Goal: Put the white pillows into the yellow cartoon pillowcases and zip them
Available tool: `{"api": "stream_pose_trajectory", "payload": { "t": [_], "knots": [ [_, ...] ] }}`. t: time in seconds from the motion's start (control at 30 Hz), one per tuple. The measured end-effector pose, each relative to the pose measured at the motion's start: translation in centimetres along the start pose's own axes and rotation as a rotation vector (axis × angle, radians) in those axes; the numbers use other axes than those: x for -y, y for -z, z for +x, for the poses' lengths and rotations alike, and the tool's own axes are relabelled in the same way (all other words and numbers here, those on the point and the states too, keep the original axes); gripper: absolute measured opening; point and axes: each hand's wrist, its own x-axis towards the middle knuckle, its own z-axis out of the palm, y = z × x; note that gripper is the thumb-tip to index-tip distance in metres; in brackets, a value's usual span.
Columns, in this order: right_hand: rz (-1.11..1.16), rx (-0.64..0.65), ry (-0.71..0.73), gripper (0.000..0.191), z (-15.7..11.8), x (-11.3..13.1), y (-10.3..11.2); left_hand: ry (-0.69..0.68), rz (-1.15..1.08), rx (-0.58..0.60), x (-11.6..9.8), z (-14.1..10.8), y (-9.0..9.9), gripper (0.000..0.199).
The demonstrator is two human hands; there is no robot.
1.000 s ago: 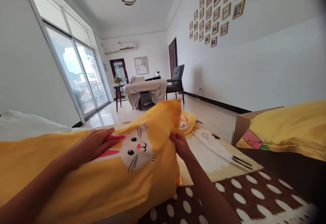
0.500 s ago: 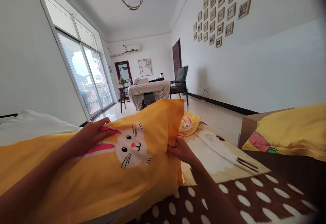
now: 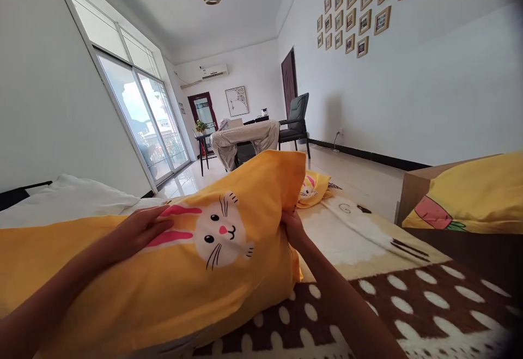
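Observation:
A yellow pillowcase (image 3: 171,288) with a printed white rabbit face spreads across the left and middle of the view, bulging as if something is inside. My left hand (image 3: 137,232) lies on top of it, over the pink rabbit ears, fingers stretched out. At the pillowcase's right end, my right hand (image 3: 293,229) grips the edge of the cloth, its fingertips partly hidden in the folds. Beyond that end lies a second yellow cloth (image 3: 312,190) with a rabbit print.
A patterned blanket (image 3: 347,233) lies beneath. At the right, yellow fabric (image 3: 482,195) with a carrot print rests on a brown box-like edge (image 3: 412,190). White bedding (image 3: 77,201) is at the left. Farther back stand a covered table (image 3: 245,133) and a black chair (image 3: 295,122).
The view has shifted slightly. My left hand has slid back along the rabbit ears, away from the face. My right hand keeps its grip on the pillowcase end.

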Motion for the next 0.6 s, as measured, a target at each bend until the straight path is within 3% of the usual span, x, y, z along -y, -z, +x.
{"api": "stream_pose_trajectory", "payload": {
  "t": [0.1,0.23,0.3,0.4,0.6],
  "knots": [
    [-0.016,0.140,-0.033,0.029,0.3,0.5,1.2,0.064,0.059,-0.013,0.3,0.5,0.5,0.041],
    [-0.127,0.422,-0.100,0.047,0.7,1.3,3.2,0.156,0.133,-0.135,1.3,1.6,0.6,0.036],
    [-0.207,0.500,-0.142,0.050,0.8,1.4,3.5,0.169,0.115,-0.192,1.6,2.1,0.0,0.036],
    [-0.303,0.476,-0.107,0.046,0.8,1.2,3.0,0.198,0.081,-0.216,1.9,2.7,-0.9,0.037],
    [-0.279,0.288,-0.047,0.042,1.2,-0.1,1.9,0.322,0.072,-0.190,3.8,4.0,-1.3,0.050]
  ]
}}
